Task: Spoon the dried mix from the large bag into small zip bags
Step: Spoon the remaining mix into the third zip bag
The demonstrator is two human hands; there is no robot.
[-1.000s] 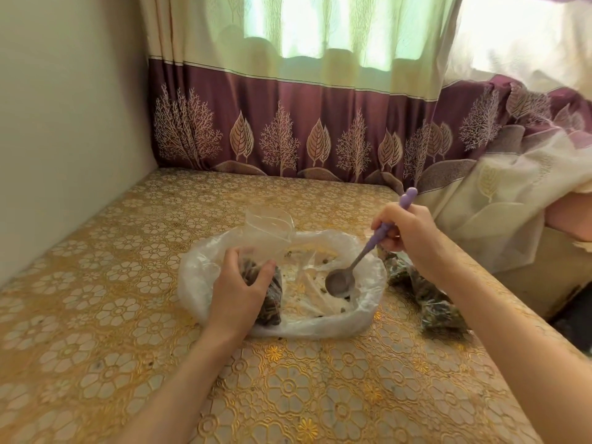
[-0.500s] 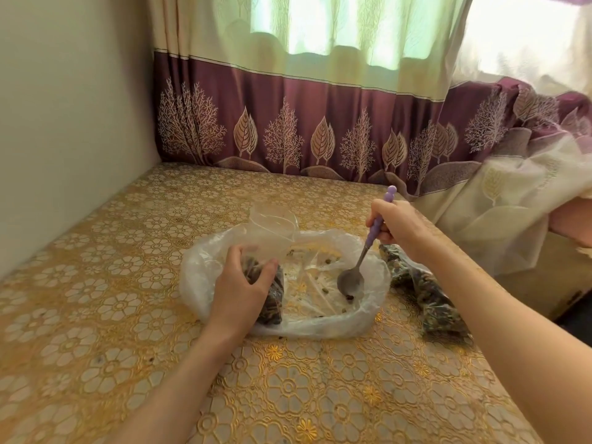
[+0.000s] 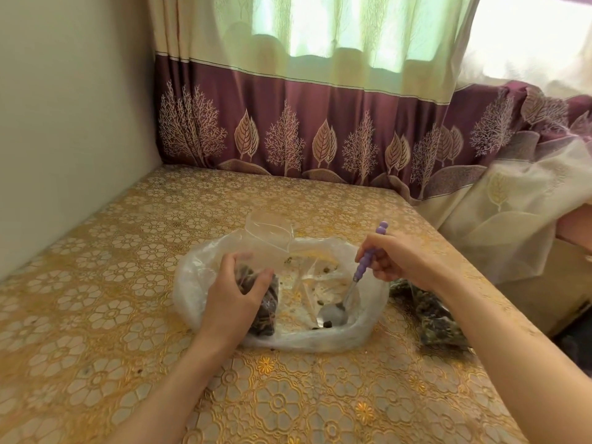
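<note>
The large clear bag [image 3: 368, 328] lies spread open on the table, with only a few dark bits of dried mix scattered inside. My left hand [image 3: 235, 299] grips a small zip bag [image 3: 266, 302] packed with dark mix, standing it inside the large bag; its empty clear top [image 3: 270, 233] sticks up behind my fingers. My right hand [image 3: 395, 257] holds a spoon [image 3: 333, 314] by its purple handle, steeply tilted. The metal bowl rests on the large bag's near-right floor beside a few dark pieces.
Filled small bags [image 3: 431, 312] of dark mix lie on the table right of the large bag, partly under my right forearm. The gold floral tablecloth [image 3: 128, 283] runs to a wall on the left and a purple curtain [image 3: 320, 123] behind.
My right hand has come nearer and lower, tipping the spoon more upright; its bowl slid toward the near edge of the large bag. My left hand keeps its hold on the small bag.
</note>
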